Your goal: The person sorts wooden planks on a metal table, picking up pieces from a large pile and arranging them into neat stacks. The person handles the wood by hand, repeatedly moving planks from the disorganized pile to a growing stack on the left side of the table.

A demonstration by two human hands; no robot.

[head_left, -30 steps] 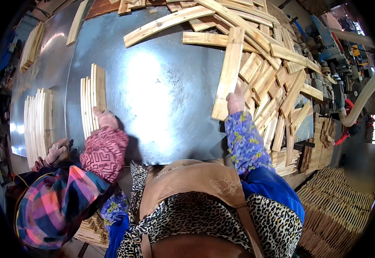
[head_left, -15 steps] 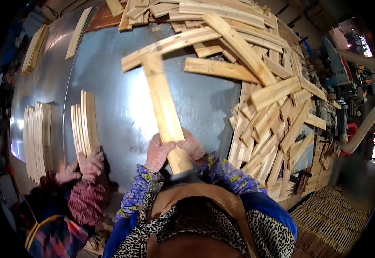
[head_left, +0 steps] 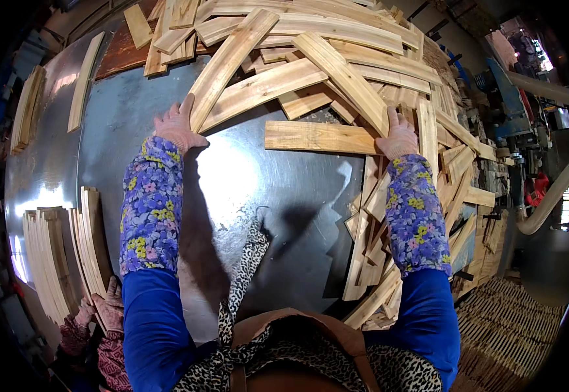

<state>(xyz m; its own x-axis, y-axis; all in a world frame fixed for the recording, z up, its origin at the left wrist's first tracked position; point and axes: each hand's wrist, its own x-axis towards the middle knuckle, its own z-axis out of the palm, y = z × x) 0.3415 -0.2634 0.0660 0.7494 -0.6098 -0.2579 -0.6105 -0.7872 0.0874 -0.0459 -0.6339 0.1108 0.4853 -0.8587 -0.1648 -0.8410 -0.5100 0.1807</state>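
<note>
My left hand [head_left: 180,129], in a pink glove, has its thumb and fingers apart at the near end of a pale wooden board [head_left: 235,67]. That board slants up onto the pile of boards [head_left: 337,27]. My right hand [head_left: 399,138], also gloved, has its thumb spread from the fingers at the near end of another slanting board [head_left: 343,75]. Neither hand is visibly wrapped round a board. Between my arms, a knotty board [head_left: 320,138] lies crosswise, its right end by my right thumb.
A shiny metal tabletop [head_left: 284,215] spreads before me. At the lower left, a co-worker's gloved hands [head_left: 108,304] touch upright stacked boards [head_left: 92,235]; another stack [head_left: 48,261] stands beside them. Machinery and a pale hose [head_left: 552,202] are at the right.
The board I held in both hands now lies slanted against the pile. My hands have parted and reached forward, one to each side. The co-worker's boards stand closer to the neighbouring stack.
</note>
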